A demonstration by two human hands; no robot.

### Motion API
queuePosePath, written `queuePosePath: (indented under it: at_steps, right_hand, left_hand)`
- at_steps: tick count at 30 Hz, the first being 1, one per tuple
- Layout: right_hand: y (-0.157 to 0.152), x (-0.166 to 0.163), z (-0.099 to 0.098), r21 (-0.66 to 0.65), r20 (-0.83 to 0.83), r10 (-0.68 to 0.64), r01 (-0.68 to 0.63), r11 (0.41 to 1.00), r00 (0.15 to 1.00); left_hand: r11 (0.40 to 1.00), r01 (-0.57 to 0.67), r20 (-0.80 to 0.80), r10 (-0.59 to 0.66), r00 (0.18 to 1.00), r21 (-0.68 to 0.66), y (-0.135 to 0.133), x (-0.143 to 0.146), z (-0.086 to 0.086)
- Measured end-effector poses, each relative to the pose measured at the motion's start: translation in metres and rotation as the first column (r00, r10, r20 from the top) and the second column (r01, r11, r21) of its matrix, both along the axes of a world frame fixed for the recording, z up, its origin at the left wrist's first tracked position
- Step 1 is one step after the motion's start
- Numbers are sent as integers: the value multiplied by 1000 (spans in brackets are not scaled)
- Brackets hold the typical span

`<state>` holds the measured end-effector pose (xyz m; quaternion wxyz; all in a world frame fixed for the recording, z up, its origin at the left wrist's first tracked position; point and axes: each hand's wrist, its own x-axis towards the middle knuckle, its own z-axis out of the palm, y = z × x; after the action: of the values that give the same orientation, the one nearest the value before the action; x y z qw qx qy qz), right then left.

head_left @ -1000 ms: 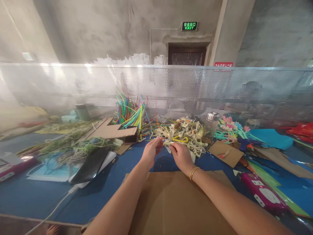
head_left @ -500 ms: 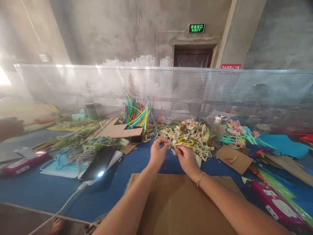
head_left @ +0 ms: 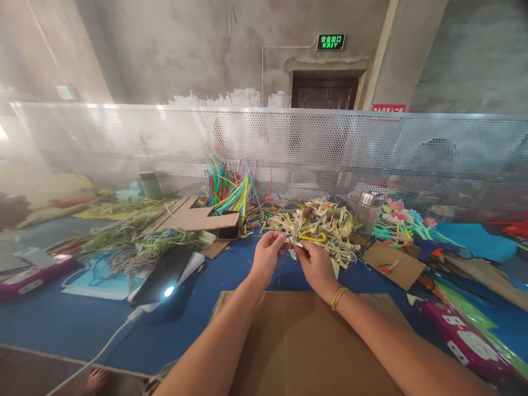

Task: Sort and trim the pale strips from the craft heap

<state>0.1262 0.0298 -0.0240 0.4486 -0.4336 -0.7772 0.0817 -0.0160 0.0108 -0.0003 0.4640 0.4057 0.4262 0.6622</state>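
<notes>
Pale fibrous strip [head_left: 294, 241] sits between the left hand [head_left: 267, 257] and right hand [head_left: 317, 265], above the blue counter [head_left: 231, 275]; each grip pinches it at the fingertips. Beyond lies a heap of pale scraps [head_left: 333, 221] with a yellow loop [head_left: 323, 237]; a bottle [head_left: 368, 215] stands to its right.

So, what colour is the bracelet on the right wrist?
The bracelet is gold-coloured; it shows in the head view, the only one.

Pale strip [head_left: 293, 241] partly hidden by fingers [head_left: 279, 240], forearms [head_left: 223, 341] cut off
</notes>
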Motion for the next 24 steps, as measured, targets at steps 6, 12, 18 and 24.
queuePosePath:
  at_steps: [6,12,18,24]
  right_hand:
    - [-3,-1,2,16,-2,18,-18,1000,1000]
    - [0,-1,-1,7,-7,20,-20,1000,1000]
    - [2,-1,-3,-53,-117,122,-128,990,986]
    - [-1,-5,0,-96,-210,188,-212,973,960]
  left_hand:
    - [1000,-7,-18,7,1000,4,0,-1,-1]
    - [1000,-5,-52,6,999,26,3,-1,-4]
    - [1000,10,-70,-9,998,11,1,-3,1]
    - [993,15,-209,10,978,116,3,-14,5]
